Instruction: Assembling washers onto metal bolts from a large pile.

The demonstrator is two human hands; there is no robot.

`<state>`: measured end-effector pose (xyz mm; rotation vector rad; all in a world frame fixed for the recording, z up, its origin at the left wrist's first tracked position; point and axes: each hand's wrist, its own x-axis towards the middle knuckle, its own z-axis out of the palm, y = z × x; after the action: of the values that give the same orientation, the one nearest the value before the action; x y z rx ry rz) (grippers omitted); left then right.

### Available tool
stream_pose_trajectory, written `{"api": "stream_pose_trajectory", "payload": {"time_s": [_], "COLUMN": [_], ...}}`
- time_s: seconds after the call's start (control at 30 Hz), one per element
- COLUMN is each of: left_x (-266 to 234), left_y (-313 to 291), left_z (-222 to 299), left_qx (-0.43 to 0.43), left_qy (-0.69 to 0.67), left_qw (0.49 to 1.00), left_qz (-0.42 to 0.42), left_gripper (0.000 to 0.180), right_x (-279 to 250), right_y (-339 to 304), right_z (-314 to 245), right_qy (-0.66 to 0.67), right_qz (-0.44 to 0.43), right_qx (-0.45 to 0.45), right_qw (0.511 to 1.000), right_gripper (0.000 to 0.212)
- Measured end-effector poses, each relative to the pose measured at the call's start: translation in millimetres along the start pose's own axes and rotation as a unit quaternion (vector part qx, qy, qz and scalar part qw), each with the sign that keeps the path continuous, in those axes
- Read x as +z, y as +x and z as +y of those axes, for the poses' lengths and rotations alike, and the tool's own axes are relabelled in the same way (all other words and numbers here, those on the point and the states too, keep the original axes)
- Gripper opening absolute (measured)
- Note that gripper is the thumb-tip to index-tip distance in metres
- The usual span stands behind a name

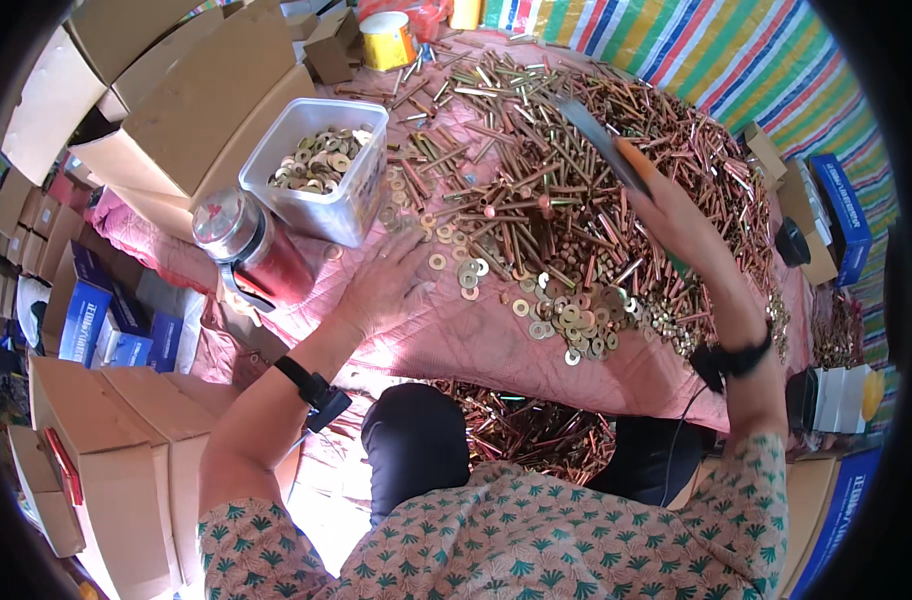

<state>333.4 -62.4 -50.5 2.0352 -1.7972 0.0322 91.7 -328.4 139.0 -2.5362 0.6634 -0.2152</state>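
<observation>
My left hand (381,290) lies flat on the pink quilted cloth (446,345), fingers spread, their tips beside a few loose washers (437,261). In my right hand (681,225) is a long, flat grey tool (588,125) with an orange part near the grip; its exact kind is unclear. It is held over a large heap of copper-coloured metal rods or sleeves (536,160). A cluster of brass-coloured washers (581,320) lies at the heap's near edge, with small nut-like pieces (666,320) to its right. More washers (326,160) fill part of a clear plastic tub (346,215).
A red flask (276,262) with a metal lid stands left of the tub. Cardboard boxes (206,100) crowd the left side. More metal rods (536,425) lie below, between my knees. A striped sheet (736,60) hangs behind; a yellow can (388,42) stands at the back.
</observation>
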Motion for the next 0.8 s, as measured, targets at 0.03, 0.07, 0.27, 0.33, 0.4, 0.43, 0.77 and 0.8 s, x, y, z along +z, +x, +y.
{"api": "stream_pose_trajectory", "payload": {"time_s": [0.03,0.07,0.27,0.33,0.4,0.43,0.77,0.8], "left_x": [-2,-2,-6,-3,-2,-1,-2,-2], "left_y": [0,7,1,11,11,13,9,10], "left_z": [0,4,2,7,7,8,5,7], "left_qx": [0.001,0.005,-0.012,-0.005,0.005,0.007,-0.004,-0.006], "left_qy": [0.001,-0.018,-0.018,-0.026,-0.025,-0.025,-0.002,-0.003], "left_qw": [1.0,1.0,1.0,0.999,1.0,1.0,1.0,1.0], "left_qz": [-0.001,-0.004,-0.016,-0.018,-0.009,-0.009,-0.016,-0.013], "left_gripper": [0.056,0.056,0.056,0.056,0.056,0.056,0.056,0.055], "right_x": [10,18,122,154,175,177,51,37], "right_y": [28,52,208,256,275,276,146,141], "right_z": [-2,1,-53,-52,-69,-71,27,33], "right_qy": [0.05,0.096,0.132,0.125,0.123,0.117,0.016,0.007], "right_qz": [-0.026,-0.045,-0.058,0.009,-0.003,-0.012,-0.094,-0.081], "right_qx": [-0.014,-0.019,-0.09,-0.056,-0.014,0.033,-0.04,-0.028], "right_qw": [0.998,0.994,0.985,0.991,0.992,0.993,0.995,0.996], "right_gripper": [0.057,0.057,0.06,0.056,0.057,0.058,0.055,0.055]}}
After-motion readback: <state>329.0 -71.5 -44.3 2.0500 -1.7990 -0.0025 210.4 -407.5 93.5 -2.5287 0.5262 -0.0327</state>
